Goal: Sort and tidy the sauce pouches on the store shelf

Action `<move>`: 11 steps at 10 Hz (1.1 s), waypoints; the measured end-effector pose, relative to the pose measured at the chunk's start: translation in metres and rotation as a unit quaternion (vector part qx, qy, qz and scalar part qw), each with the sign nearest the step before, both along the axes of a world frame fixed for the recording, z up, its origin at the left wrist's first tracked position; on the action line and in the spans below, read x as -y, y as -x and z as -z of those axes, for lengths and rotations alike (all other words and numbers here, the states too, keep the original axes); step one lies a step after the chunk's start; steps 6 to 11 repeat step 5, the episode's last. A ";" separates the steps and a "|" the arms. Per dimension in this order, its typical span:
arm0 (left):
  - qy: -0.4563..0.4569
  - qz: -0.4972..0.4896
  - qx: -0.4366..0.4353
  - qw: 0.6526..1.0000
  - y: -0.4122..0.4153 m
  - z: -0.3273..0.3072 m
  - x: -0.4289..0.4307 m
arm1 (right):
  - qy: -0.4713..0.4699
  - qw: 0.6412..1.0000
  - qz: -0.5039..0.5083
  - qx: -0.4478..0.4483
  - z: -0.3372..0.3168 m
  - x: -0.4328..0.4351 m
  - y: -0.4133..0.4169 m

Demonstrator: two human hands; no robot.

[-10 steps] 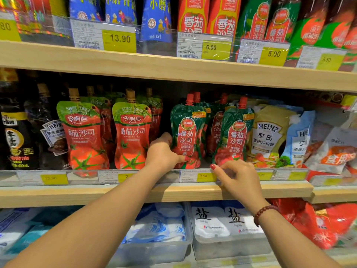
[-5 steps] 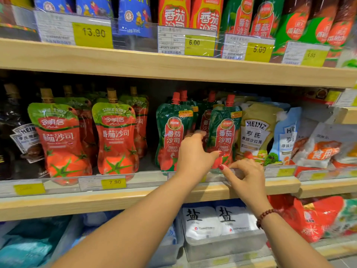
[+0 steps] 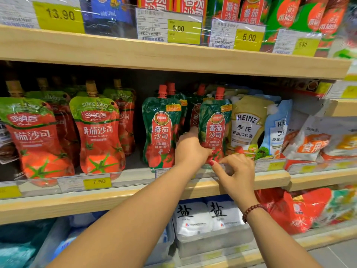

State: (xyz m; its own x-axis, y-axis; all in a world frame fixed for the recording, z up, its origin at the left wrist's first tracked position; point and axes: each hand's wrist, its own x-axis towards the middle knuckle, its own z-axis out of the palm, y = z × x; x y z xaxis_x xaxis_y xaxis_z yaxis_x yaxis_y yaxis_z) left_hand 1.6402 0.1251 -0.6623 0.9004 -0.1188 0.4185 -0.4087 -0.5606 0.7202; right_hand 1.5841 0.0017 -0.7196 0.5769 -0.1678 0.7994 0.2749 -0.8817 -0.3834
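Two rows of dark green ketchup pouches with red caps stand on the middle shelf [image 3: 135, 192]. My left hand [image 3: 190, 149] grips the lower left side of the right front green pouch [image 3: 215, 120], index finger behind it. My right hand [image 3: 234, 169] pinches that pouch's bottom edge at the shelf rail, thumb and forefinger together. The left front green pouch [image 3: 161, 128] stands upright beside them. Red-and-green tomato pouches [image 3: 96, 128] with gold caps stand further left.
A beige Heinz pouch [image 3: 246, 124] and a blue Heinz pouch [image 3: 278, 130] lean right of the green ones, then loose white bags [image 3: 313, 140]. Price tags line the rails. Salt bags [image 3: 208, 217] sit in a bin below. The upper shelf [image 3: 173, 55] overhangs.
My left hand moved right from the left green pouch's base to the right one and took hold of its side. My right hand stayed at the rail. The view came closer.
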 end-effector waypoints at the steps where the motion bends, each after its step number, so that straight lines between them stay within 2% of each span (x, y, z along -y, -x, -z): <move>1: -0.001 0.001 0.000 1.000 0.001 0.003 -0.001 | -0.001 1.000 -0.002 -0.002 -0.002 0.000 0.001; 3: -0.015 0.012 0.008 1.000 0.013 0.001 -0.027 | -0.018 0.999 -0.013 -0.036 -0.008 -0.002 0.006; 4: 0.002 0.033 0.024 0.999 0.027 0.004 -0.065 | 0.018 0.997 -0.012 -0.067 -0.020 -0.004 0.009; 5: -0.028 0.017 0.063 0.998 0.037 0.013 -0.101 | 0.015 0.995 -0.059 -0.076 -0.024 -0.019 0.010; 11: -0.028 0.017 0.063 0.998 0.037 0.013 -0.101 | 0.015 0.995 -0.059 -0.076 -0.024 -0.019 0.010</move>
